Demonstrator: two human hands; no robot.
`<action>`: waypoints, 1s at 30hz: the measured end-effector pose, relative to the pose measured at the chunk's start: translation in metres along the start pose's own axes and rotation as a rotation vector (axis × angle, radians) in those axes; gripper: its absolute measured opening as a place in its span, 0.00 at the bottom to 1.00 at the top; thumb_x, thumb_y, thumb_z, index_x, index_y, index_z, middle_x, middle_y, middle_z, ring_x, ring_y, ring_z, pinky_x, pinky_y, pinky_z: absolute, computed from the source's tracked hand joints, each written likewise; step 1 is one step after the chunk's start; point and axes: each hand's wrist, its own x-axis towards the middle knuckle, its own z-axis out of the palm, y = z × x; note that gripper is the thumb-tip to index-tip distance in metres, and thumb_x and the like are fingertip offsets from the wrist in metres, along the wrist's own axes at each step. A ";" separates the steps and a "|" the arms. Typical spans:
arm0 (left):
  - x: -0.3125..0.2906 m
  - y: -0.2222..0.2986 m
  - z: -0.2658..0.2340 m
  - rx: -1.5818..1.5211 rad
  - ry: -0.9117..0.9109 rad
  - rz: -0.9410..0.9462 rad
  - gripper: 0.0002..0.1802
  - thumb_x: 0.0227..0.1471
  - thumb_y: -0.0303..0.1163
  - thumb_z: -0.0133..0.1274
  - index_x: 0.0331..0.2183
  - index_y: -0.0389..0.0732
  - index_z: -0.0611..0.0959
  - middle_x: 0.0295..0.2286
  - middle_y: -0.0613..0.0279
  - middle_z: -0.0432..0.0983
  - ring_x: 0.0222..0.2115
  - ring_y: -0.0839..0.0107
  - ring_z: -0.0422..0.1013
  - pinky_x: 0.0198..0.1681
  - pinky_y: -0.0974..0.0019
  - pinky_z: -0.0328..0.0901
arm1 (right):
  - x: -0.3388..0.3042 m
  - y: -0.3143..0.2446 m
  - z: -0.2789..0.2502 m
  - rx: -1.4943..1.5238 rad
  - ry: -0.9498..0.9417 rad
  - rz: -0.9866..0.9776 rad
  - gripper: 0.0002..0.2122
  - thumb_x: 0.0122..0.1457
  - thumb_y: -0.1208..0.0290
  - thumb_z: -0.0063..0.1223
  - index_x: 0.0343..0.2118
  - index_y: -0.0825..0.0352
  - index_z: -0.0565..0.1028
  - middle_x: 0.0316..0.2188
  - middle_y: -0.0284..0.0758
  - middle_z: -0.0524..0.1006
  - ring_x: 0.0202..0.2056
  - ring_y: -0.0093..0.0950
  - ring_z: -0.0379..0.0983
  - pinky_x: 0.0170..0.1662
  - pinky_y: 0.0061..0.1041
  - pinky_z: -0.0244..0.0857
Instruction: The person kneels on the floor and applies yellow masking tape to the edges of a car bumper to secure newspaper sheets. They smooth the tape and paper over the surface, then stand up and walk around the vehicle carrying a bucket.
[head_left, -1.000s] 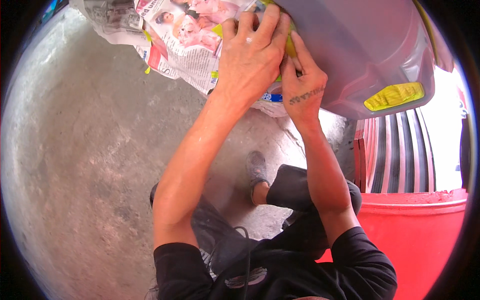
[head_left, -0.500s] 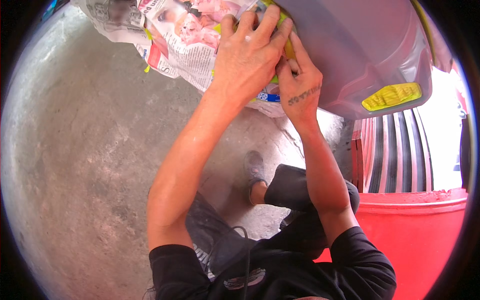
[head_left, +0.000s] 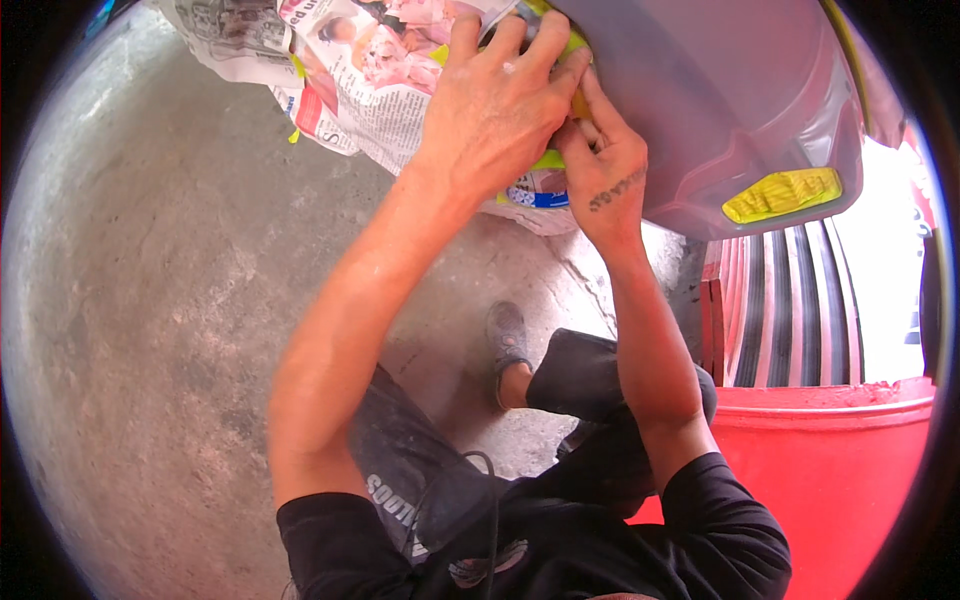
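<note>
Some yellow tape (head_left: pixel 579 104) beneath both hands (head_left: pixel 497 115) (head_left: pixel 610 170)

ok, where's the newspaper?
Head view, top, left of centre: the newspaper lies left of the grey panel, its right part partly covered by the left hand.

Yellow tape (head_left: pixel 580 104) runs between creased newspaper (head_left: pixel 385 120) and grey panel (head_left: pixel 690 90).

Passage over floor (head_left: pixel 200 290) to left; obstacle rightward: grey panel (head_left: pixel 700 100)
</note>
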 end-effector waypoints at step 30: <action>-0.010 0.001 0.009 0.097 -0.032 -0.017 0.22 0.47 0.32 0.57 0.47 0.47 0.84 0.52 0.61 0.69 0.48 0.60 0.68 0.53 0.46 0.61 | 0.005 0.001 -0.030 -0.608 -0.103 -0.232 0.28 0.59 0.77 0.51 0.65 0.59 0.67 0.21 0.46 0.76 0.22 0.45 0.75 0.30 0.39 0.69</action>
